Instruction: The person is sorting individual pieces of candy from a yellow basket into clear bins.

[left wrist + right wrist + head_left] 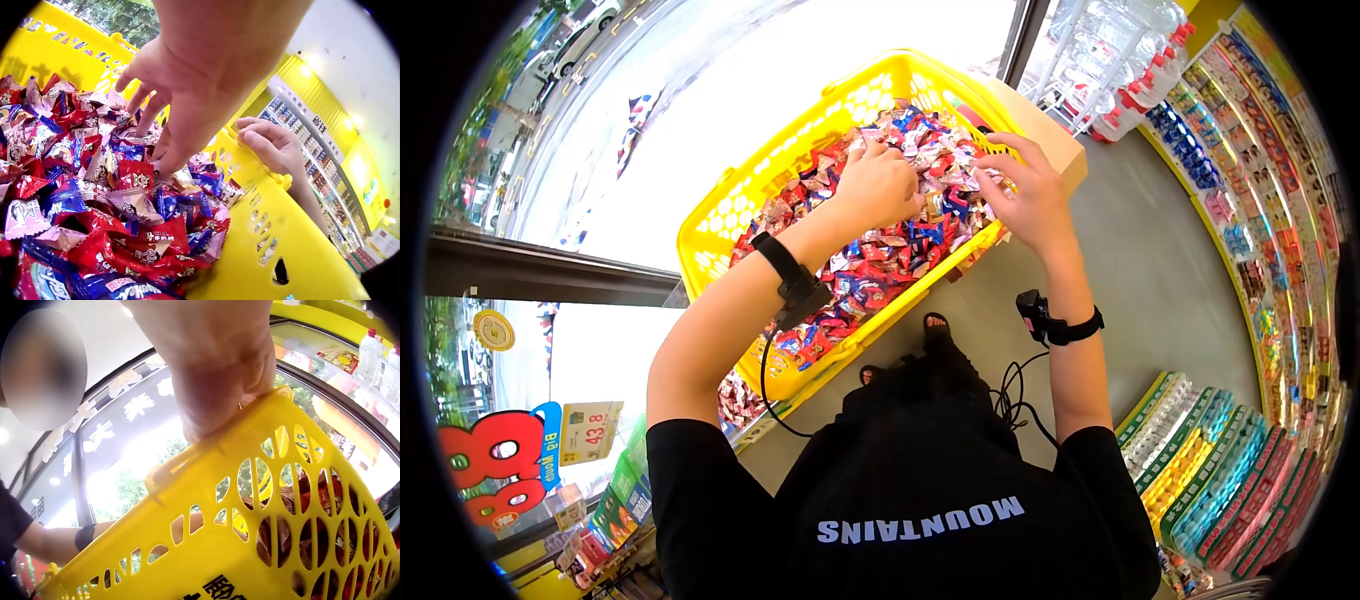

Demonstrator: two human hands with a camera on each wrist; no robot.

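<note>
A yellow plastic basket [730, 215] is heaped with small wrapped candies [880, 260] in red, blue and pink. My left hand [880, 182] lies on the heap. In the left wrist view my left hand [164, 119] has its fingers spread, and their tips push down among the candies [125, 194]. My right hand [1017, 195] is at the basket's right rim. Its fingers [265, 139] curl over the yellow rim [250, 172]. In the right wrist view my right hand [215, 369] sits on top of the basket's perforated wall [250, 537].
The basket stands on a tan box [1050, 135] by a big shop window [750, 60]. Water bottles [1120, 60] stand behind it. Shelves of packaged goods [1260, 160] run along the right and lower right [1220, 480]. Grey floor [1160, 280] lies between.
</note>
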